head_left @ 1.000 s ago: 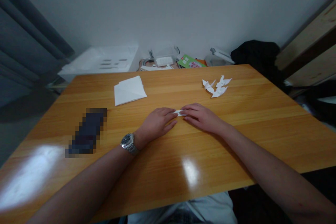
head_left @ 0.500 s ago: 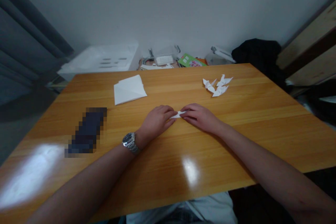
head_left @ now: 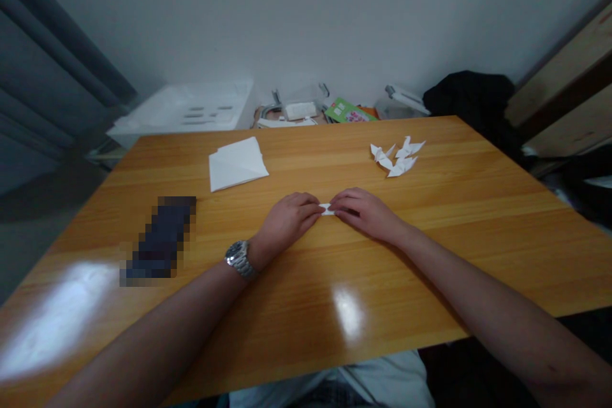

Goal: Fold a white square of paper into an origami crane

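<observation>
A small folded white paper point(head_left: 327, 209) lies near the middle of the wooden table, mostly covered by fingertips. My left hand point(head_left: 292, 218), with a metal watch on its wrist, has its fingers closed on the paper's left end. At the right end, the fingers of my right hand point(head_left: 362, 211) are closed on the same paper. Only a short strip shows between the two hands. Folded paper birds point(head_left: 399, 158) sit close together behind my right hand. A stack of white paper sheets point(head_left: 238, 164) lies behind my left hand.
A dark blurred flat object point(head_left: 162, 239) lies on the table's left side. Beyond the back edge of the table point(head_left: 306, 277) are a white foam tray point(head_left: 179, 105), a green booklet point(head_left: 347, 111) and a black cloth heap point(head_left: 468, 95).
The fingertips of my left hand have moved slightly right and closed up on the paper's left end. My right hand remains at its right end.
</observation>
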